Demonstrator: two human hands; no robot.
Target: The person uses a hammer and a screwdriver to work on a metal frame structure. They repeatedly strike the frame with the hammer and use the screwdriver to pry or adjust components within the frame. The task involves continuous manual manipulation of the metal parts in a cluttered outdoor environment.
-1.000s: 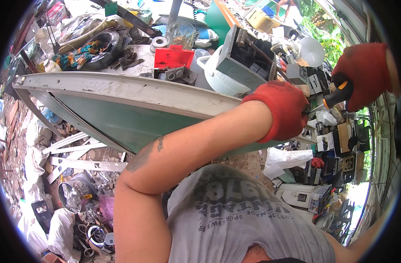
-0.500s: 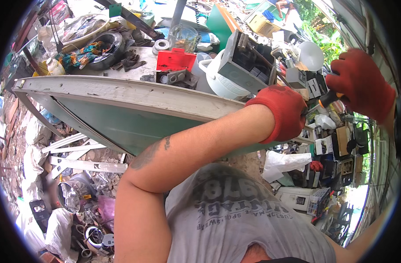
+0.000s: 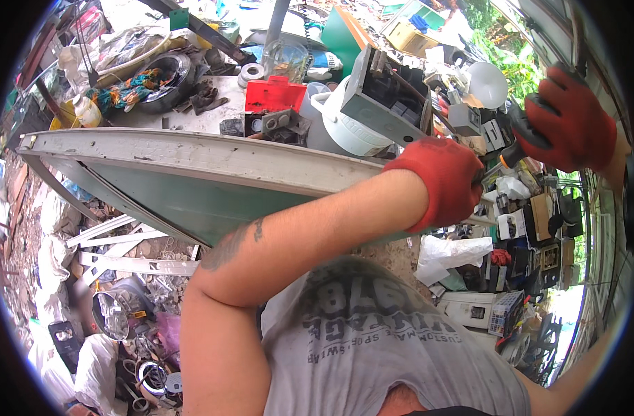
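Observation:
My left hand (image 3: 447,182), in a red work glove, is closed at the right end of a white metal frame (image 3: 213,161) that holds a greenish pane (image 3: 185,206). What its fingers grip is hidden. A screwdriver (image 3: 512,155) with a dark handle and an orange band slants down to the left, its shaft meeting the left fist. My right hand (image 3: 572,123), gloved in red with dark palm pads, is at the handle's upper end. Its fingers are curled loosely there, less tight than a fist.
Beyond the frame stand a white bucket (image 3: 339,121), a grey box with dark parts (image 3: 390,97) and an open red case (image 3: 275,96). A black tyre-like ring (image 3: 170,83) lies at far left. White strips (image 3: 137,262) and scrap cover the ground at left; a wall rises at right.
My right hand has loosened from a tight fist, its fingers lifting and showing the dark palm pads. The screwdriver has shifted slightly. My left hand stays closed in nearly the same place.

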